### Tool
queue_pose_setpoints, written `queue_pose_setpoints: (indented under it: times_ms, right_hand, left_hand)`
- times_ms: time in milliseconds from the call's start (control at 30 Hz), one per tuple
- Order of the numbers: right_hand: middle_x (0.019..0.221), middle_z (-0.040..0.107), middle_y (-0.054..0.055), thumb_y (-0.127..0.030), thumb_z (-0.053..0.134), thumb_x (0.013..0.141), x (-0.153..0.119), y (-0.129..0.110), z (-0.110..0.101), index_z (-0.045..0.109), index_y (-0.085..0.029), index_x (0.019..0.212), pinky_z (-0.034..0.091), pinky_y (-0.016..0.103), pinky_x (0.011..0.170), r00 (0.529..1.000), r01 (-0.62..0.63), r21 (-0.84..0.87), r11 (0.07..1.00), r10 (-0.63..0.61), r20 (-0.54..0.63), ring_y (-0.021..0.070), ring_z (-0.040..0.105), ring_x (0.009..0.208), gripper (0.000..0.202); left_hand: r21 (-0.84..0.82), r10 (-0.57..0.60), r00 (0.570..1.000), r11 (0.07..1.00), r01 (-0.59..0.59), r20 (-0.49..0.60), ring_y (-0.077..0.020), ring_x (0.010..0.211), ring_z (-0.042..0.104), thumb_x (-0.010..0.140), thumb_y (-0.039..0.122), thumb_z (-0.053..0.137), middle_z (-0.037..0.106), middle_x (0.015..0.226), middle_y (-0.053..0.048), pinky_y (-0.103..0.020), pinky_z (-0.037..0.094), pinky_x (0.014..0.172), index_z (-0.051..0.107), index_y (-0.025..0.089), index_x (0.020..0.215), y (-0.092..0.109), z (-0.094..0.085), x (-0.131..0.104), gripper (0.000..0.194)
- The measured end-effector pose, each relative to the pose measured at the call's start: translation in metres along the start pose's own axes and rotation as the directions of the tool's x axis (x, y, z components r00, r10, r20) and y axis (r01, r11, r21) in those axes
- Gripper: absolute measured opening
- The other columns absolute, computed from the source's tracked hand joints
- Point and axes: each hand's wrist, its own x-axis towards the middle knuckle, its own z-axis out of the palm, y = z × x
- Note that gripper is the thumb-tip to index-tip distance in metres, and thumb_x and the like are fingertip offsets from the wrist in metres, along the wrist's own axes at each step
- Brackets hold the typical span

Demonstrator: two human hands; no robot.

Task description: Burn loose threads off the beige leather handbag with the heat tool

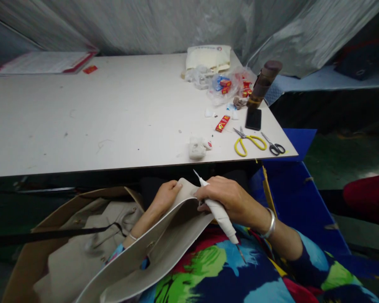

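A beige, leather-like bag [164, 248] lies open across my lap, with a small metal snap on its inner side. My left hand [167, 195] is closed on the bag's upper edge, thumb on top. My right hand [222, 195] grips a thick, white-wrapped tool [221, 216] with a thin point at each end; its exact kind is unclear. The upper point tilts up and left, near the table's front edge. Some fingers of that hand rest at the bag's right corner, partly hidden behind the tool.
On the white table [113, 113] are yellow-handled scissors [244, 143], black-handled scissors [273, 145], a phone [253, 119], a bottle [262, 86], a small red box [222, 123] and a white lump [197, 148]. A cardboard box [22, 269] with similar beige bags stands left; a blue bin [300, 202], right.
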Motion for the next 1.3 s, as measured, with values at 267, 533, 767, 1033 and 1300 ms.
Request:
queue_pose_setpoints:
  times_ms: [267,533,767,1033,1300]
  right_hand:
    - [0.09,0.072,0.002,-0.018,0.067,0.094,0.005,0.013,0.02,0.066,-0.022,0.098,0.05,0.029,0.075,0.981,-0.123,0.189,0.974,0.148,-0.124,0.0163,0.064,0.079,0.006]
    - [0.087,0.072,0.0,-0.032,0.078,0.09,0.005,0.022,0.055,0.066,-0.022,0.094,0.05,0.024,0.064,0.833,-0.341,0.504,0.794,0.504,-0.231,0.0141,0.064,0.07,0.016]
    - [0.082,0.072,-0.001,-0.036,0.078,0.092,0.01,0.021,0.057,0.069,-0.022,0.094,0.05,0.023,0.062,0.802,-0.358,0.456,0.815,0.519,-0.297,0.013,0.063,0.067,0.017]
    - [0.081,0.07,-0.001,-0.032,0.078,0.091,0.013,0.028,0.066,0.066,-0.022,0.09,0.047,0.022,0.059,0.785,-0.36,0.503,0.786,0.547,-0.292,0.0121,0.059,0.064,0.016]
    - [0.091,0.074,0.002,-0.033,0.072,0.094,0.012,0.038,0.065,0.064,-0.023,0.099,0.054,0.025,0.066,0.77,-0.397,0.561,0.726,0.597,-0.227,0.0159,0.067,0.075,0.015]
  left_hand:
    - [-0.026,0.124,0.988,0.992,-0.127,-0.089,-0.0322,0.115,0.065,0.081,0.056,0.068,0.071,0.127,-0.015,-0.043,0.05,0.104,0.07,0.015,0.121,0.019,-0.006,-0.017,0.057]
    - [-0.491,0.278,0.936,0.859,-0.143,0.215,-0.0383,0.117,0.068,0.087,0.085,0.055,0.075,0.12,-0.018,-0.048,0.053,0.106,0.076,0.014,0.117,0.062,-0.02,-0.047,0.08]
    - [-0.225,0.288,0.921,0.946,-0.233,0.261,-0.0368,0.129,0.062,0.08,0.043,0.079,0.07,0.138,-0.009,-0.046,0.045,0.115,0.072,0.023,0.134,0.083,-0.027,-0.058,0.059]
    - [-0.243,0.235,0.963,0.95,-0.197,0.134,-0.0308,0.109,0.07,0.08,0.033,0.074,0.077,0.111,-0.008,-0.041,0.049,0.107,0.082,0.023,0.107,0.078,-0.008,-0.043,0.03]
    - [-0.264,0.124,0.991,0.959,-0.107,0.05,-0.029,0.095,0.07,0.081,0.044,0.075,0.078,0.095,-0.008,-0.037,0.052,0.09,0.084,0.021,0.093,0.061,-0.004,-0.031,0.027]
